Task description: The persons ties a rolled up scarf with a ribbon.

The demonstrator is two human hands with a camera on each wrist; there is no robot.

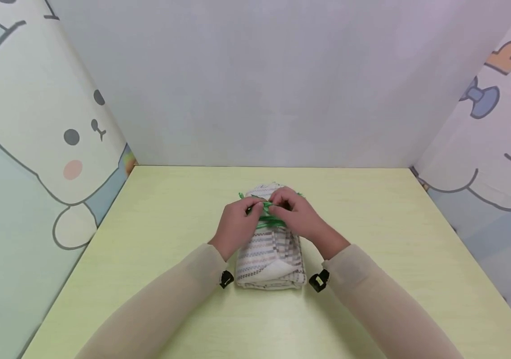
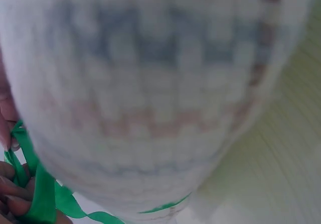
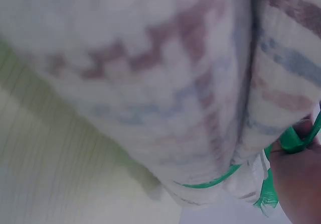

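A folded cloth (image 1: pixel 260 254), white with grey, blue and reddish woven stripes, lies lengthwise on the table in the head view. Green ribbon (image 1: pixel 270 222) wraps round its upper part. Over the bundle, my left hand (image 1: pixel 239 219) pinches the ribbon between thumb and fingers. My right hand (image 1: pixel 298 213) pinches it from the other side, the fingertips of both hands nearly meeting. Loops of green ribbon (image 2: pixel 44 194) run between the fingers in the left wrist view. From the right wrist, a strand of ribbon (image 3: pixel 213 183) crosses the cloth, and a frayed end hangs beside the hand.
The pale yellow-green table (image 1: pixel 147 239) extends around the bundle. A plain whitish wall (image 1: pixel 255 89) stands behind it, with cartoon-printed panels (image 1: pixel 35 149) at both sides. Dark wrist cameras (image 1: pixel 319 280) sit under the cuffs near the cloth's front end.
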